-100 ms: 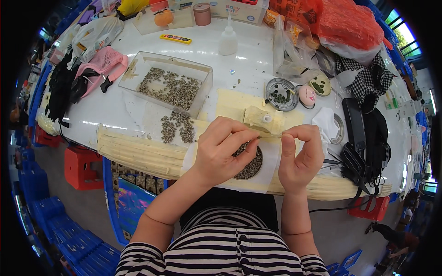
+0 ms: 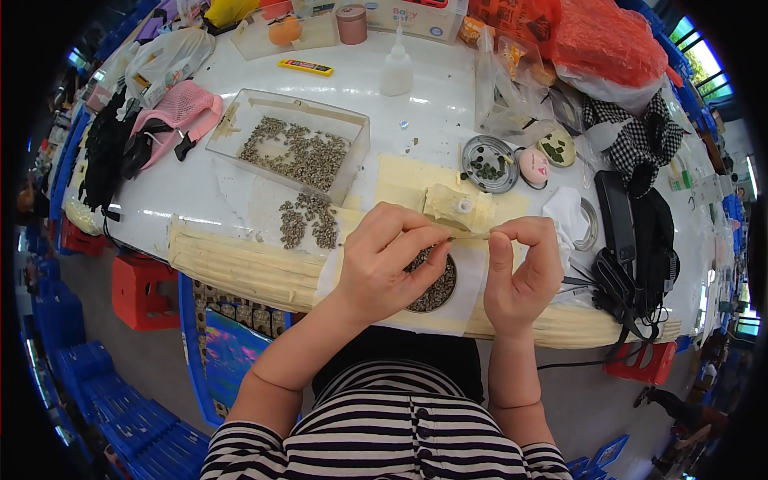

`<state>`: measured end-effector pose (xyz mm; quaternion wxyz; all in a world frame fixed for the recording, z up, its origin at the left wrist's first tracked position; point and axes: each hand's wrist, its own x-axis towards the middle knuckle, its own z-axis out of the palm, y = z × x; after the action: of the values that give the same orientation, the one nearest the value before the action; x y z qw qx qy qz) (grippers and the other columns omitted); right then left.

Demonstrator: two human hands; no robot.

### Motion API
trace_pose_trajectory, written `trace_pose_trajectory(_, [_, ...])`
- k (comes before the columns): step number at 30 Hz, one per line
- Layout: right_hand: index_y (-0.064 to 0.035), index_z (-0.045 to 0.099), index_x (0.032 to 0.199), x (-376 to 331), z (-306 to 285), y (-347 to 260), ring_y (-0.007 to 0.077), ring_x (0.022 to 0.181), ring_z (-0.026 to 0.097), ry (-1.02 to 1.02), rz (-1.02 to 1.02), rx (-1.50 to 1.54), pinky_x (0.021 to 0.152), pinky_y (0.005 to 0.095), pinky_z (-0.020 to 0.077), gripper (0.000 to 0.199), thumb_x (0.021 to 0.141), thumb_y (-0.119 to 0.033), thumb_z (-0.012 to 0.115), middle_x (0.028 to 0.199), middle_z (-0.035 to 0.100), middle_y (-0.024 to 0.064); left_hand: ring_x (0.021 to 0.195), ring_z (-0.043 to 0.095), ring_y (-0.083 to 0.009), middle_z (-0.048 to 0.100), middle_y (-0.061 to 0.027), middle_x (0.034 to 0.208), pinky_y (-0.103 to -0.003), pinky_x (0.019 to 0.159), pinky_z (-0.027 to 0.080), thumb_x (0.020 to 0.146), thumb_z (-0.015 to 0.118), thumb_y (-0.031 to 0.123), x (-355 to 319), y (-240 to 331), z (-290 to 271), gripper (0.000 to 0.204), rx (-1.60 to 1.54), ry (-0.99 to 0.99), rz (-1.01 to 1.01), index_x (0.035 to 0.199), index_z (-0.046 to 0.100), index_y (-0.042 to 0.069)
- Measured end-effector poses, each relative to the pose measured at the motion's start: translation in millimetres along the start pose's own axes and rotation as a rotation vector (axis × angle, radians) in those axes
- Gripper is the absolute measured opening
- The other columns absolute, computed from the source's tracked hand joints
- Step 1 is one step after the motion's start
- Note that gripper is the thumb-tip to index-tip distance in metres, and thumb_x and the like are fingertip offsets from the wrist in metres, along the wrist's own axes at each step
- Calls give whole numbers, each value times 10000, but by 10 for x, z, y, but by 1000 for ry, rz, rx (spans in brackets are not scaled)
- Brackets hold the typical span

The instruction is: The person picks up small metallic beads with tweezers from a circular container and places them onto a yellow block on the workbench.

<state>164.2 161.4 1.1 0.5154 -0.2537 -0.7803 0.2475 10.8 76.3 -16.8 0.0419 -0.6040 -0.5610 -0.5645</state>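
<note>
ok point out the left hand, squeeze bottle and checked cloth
Left hand (image 2: 372, 268), head view: back of the hand.
Squeeze bottle (image 2: 396, 78), head view: its body.
Checked cloth (image 2: 634, 156), head view: its middle.

Bright, even indoor light covers the white table (image 2: 352, 90), with pale glare beyond the left hand (image 2: 388, 260) and right hand (image 2: 522, 272), both fairly sharp. The window (image 2: 701, 58) at upper right (nearly washed out) bends with the fisheye's curve; the dark rim looks smeared.

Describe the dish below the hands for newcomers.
On the white table, find the pale sheet by the near edge. The round dish there, partly hidden by the left hand, is packed with greyish pieces, unlike the grey dish of dark bits.
</note>
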Motion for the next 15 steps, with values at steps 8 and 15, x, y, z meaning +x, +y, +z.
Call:
trace_pose_trajectory(8, [-27,645,856,6,-1,-1,229,741,565,-4,-17,-17,668,312,451,123,870,-58,763,796,626,72,738,616,-227,658,-44,867,-333,634,499,674,807,-13,-2,-3,-3,266,3,-9,2,919,728,57])
trace_pose_trajectory(15, [-25,646,855,13,-12,-15,227,741,567,-4,-32,-36,660,307,451,124,863,-50,767,794,624,73,740,616,-228,657,-43,871,-334,636,498,676,808,-8,-6,-3,-1,264,7,-7,2,918,727,59])
